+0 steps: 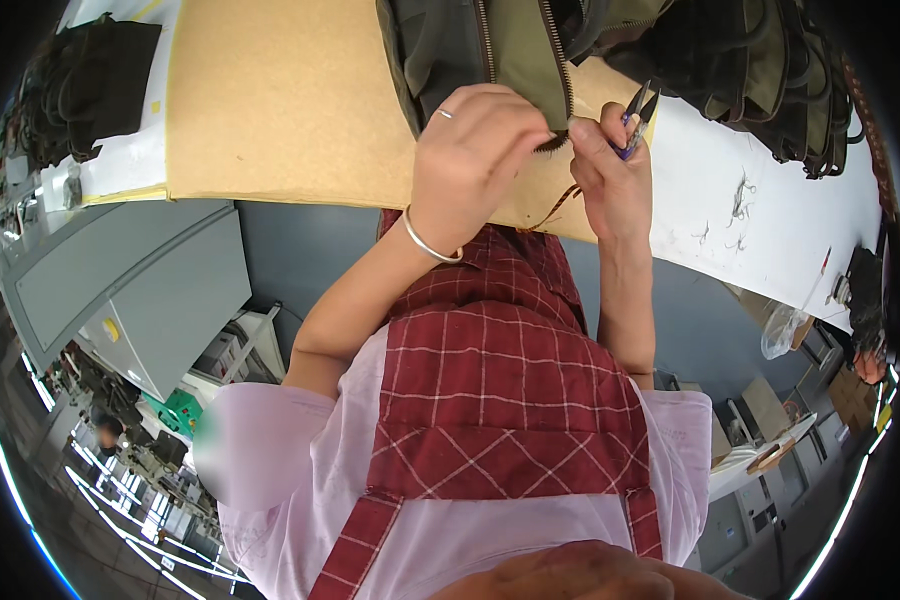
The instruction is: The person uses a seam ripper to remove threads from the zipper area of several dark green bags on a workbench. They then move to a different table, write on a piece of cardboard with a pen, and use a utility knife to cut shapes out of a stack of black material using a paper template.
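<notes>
Head camera: a table (280, 110), part tan, part white, spans the upper area. Toward its right lies a pile of dark and olive bags (740, 60). Left of that pile, on the tan part, is a dark bag with an olive panel (520, 70), its zipper (561, 55) ending near the table's front edge. At that end, the left hand (470, 145) has its grip pinching the bag; the right hand (615, 190) has its grip closed around snips (627, 146), blades upward, thumb beside the zipper. Smaller still are a bracelet (425, 243), thread scraps (740, 200) and a ring (446, 114).
</notes>
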`<state>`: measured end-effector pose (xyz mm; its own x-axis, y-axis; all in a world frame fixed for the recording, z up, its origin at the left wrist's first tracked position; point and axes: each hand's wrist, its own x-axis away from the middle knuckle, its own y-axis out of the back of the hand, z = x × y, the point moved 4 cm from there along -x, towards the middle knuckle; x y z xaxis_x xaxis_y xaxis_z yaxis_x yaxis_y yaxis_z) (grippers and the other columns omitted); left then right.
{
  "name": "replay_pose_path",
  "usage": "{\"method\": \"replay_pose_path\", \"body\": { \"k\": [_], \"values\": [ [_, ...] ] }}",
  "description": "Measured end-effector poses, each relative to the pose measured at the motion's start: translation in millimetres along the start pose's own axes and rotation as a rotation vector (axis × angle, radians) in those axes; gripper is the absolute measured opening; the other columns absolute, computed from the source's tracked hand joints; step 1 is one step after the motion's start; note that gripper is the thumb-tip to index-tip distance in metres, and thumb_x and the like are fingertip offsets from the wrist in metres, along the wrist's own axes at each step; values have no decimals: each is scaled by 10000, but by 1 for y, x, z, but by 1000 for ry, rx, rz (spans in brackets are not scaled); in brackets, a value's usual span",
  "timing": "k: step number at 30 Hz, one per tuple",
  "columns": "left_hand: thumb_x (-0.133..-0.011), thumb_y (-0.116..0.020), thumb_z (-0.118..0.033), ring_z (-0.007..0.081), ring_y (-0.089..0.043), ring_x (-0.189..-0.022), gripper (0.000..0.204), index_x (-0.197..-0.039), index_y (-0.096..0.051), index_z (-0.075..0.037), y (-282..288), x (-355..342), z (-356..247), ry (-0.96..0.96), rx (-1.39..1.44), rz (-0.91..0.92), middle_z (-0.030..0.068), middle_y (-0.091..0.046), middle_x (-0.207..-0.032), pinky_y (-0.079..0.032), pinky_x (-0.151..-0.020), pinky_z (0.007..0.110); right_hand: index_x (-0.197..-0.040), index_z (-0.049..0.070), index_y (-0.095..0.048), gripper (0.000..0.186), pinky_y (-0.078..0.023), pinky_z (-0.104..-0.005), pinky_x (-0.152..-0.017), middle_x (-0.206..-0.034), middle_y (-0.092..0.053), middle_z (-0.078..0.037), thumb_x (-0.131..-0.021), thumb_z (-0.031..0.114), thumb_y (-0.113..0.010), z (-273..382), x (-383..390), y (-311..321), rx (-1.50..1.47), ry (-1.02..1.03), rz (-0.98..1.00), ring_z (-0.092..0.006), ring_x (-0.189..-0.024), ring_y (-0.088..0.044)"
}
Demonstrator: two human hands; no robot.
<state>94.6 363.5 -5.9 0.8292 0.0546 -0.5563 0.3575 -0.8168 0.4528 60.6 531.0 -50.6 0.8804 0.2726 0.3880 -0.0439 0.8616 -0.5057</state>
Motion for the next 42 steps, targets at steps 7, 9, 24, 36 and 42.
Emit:
{"method": "replay_pose_path", "body": {
  "k": [7, 9, 24, 36, 42],
  "values": [
    [-844, -678, 109, 197, -706, -926, 116, -902, -644, 14, 6, 9, 7, 182, 217, -24, 123, -729, -941, -562, -795, 271, -764, 159, -363, 393, -225, -212, -453, -780, -608, 5, -883, 10, -706, 4, 3, 2, 80, 18, -55, -11, -504, -305],
    [-836, -675, 120, 213, -710, -958, 125, -900, -646, 17, 6, 10, 8, 185, 278, -19, 129, -729, -948, -565, -808, 277, -777, 139, -385, 361, -251, -209, -465, -793, -606, 11, -885, 48, -717, 20, 10, -5, 377, 138, -139, -17, -525, -303],
    [-866, -652, 110, 264, -690, -1031, 106, -930, -629, 29, 8, 21, 9, 269, 459, 0, 170, -709, -988, -572, -831, 316, -966, 88, -653, 267, -432, -288, -427, -632, -616, -14, -864, 314, -750, 39, 57, -45, 1887, 786, -87, -163, -484, -585],
    [-839, -669, 126, 247, -694, -958, 151, -923, -613, 13, 9, 22, 4, 184, 424, -12, 176, -707, -969, -569, -816, 314, -917, 113, -652, 229, -424, -279, -417, -584, -555, 4, -858, 310, -753, 35, 58, -51, 2014, 871, -135, -144, -463, -559],
    [-869, -666, 114, 214, -691, -966, 139, -972, -613, 38, 14, 30, 7, 382, 554, -130, 187, -698, -1037, -576, -833, 302, -892, 81, -643, 228, -395, -272, -422, -588, -563, -3, -870, 279, -754, 35, 54, -44, 1833, 767, -128, -138, -463, -535]
  ]
}}
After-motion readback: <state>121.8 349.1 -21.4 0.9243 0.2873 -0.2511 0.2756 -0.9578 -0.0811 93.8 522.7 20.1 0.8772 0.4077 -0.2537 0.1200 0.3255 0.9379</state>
